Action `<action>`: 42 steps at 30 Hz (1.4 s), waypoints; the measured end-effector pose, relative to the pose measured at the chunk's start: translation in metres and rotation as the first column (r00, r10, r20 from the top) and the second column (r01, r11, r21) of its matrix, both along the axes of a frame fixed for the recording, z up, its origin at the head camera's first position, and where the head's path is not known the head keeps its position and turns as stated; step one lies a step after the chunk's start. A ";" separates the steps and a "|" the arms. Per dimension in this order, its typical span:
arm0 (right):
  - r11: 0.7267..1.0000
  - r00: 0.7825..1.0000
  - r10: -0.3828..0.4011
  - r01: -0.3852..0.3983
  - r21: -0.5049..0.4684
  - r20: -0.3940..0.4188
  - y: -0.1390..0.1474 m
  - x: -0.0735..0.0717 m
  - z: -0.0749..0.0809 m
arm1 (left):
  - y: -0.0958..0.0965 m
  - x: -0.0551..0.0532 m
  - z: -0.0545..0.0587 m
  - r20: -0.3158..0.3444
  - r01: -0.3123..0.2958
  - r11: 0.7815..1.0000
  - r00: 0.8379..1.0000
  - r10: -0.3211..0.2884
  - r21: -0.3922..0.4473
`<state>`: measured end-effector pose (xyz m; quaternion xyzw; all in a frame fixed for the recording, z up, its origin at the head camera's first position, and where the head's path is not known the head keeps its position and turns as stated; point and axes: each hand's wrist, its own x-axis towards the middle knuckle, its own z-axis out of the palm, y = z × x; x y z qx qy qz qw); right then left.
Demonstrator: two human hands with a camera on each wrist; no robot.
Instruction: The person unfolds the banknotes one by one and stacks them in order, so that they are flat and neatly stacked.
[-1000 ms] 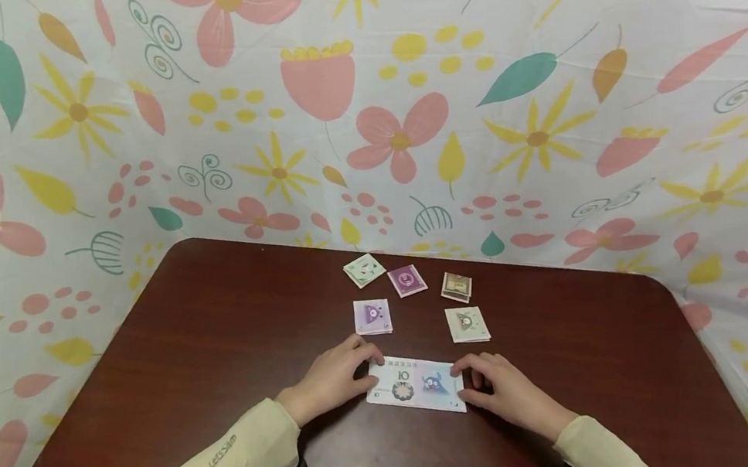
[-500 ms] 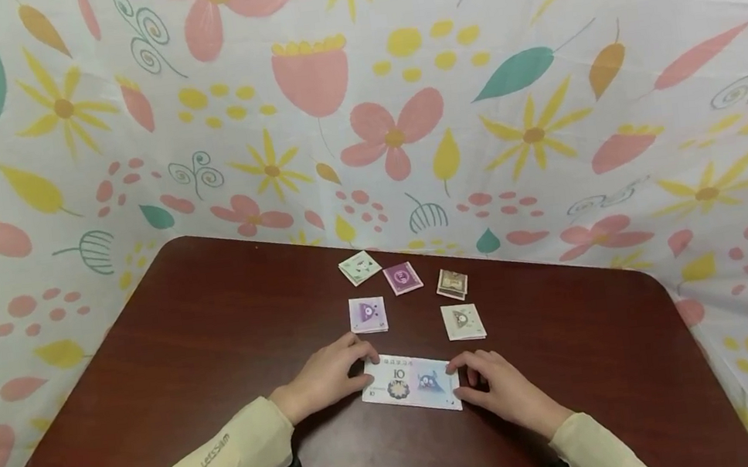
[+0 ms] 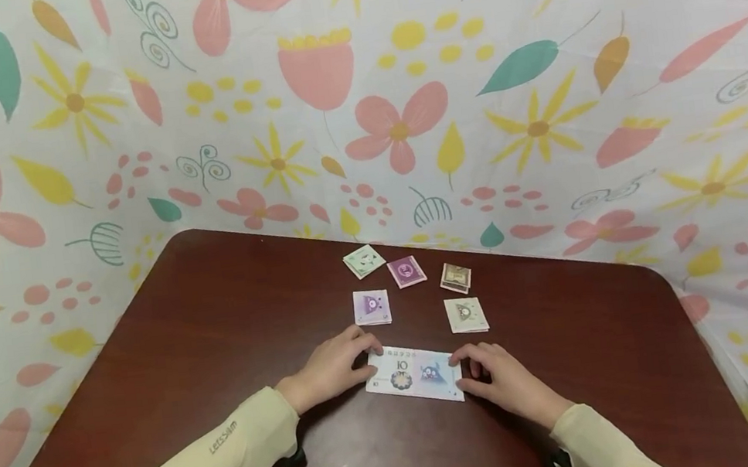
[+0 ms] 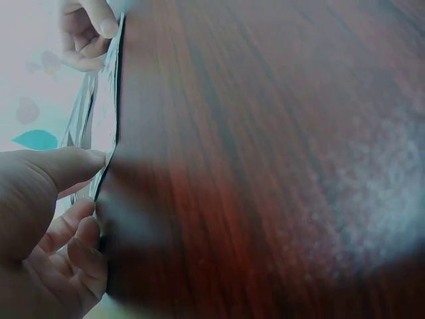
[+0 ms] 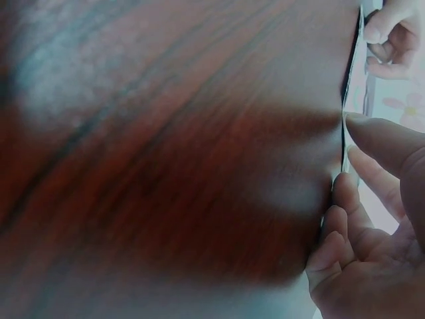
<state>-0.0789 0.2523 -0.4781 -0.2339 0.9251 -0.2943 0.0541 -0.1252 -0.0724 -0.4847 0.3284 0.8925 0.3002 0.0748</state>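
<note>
A toy banknote (image 3: 414,375) printed with a 10 and a blue monster lies spread flat on the brown table (image 3: 151,354). At its left end my left hand (image 3: 333,367) holds it, index finger at the far corner and thumb at the near one. My right hand (image 3: 510,386) grips the opposite end in the same way. Seen edge-on in the left wrist view, the banknote (image 4: 104,123) has my left thumb (image 4: 83,163) on top near its edge. In the right wrist view my right thumb (image 5: 378,136) likewise rests at the edge.
Beyond the banknote lie several folded notes: a light purple one (image 3: 372,307), a pale one (image 3: 466,315), a green one (image 3: 364,261), a dark purple one (image 3: 407,271) and a brown one (image 3: 455,276). A flower-printed cloth (image 3: 525,207) hangs behind the table.
</note>
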 end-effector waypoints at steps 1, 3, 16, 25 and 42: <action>1.000 1.000 -0.001 0.001 -0.005 0.000 0.000 -0.001 -0.001 | 0.000 -0.001 0.001 -0.004 0.001 1.000 1.000 -0.001 0.001; 1.000 1.000 -0.001 0.001 -0.009 0.001 0.000 -0.003 -0.002 | 0.000 -0.003 0.002 -0.010 0.001 1.000 1.000 -0.001 -0.003; 1.000 0.999 -0.008 0.007 -0.018 -0.040 0.001 -0.010 -0.001 | -0.001 -0.007 0.003 -0.036 -0.007 1.000 0.999 0.007 -0.009; 0.999 0.999 0.035 -0.035 0.003 0.039 0.004 -0.003 0.002 | -0.003 0.012 -0.011 -0.009 -0.024 0.999 1.000 0.024 0.021; 1.000 1.000 0.007 -0.008 -0.019 -0.014 0.008 0.000 -0.007 | 0.001 -0.054 0.010 -0.064 -0.183 0.982 0.980 0.186 0.043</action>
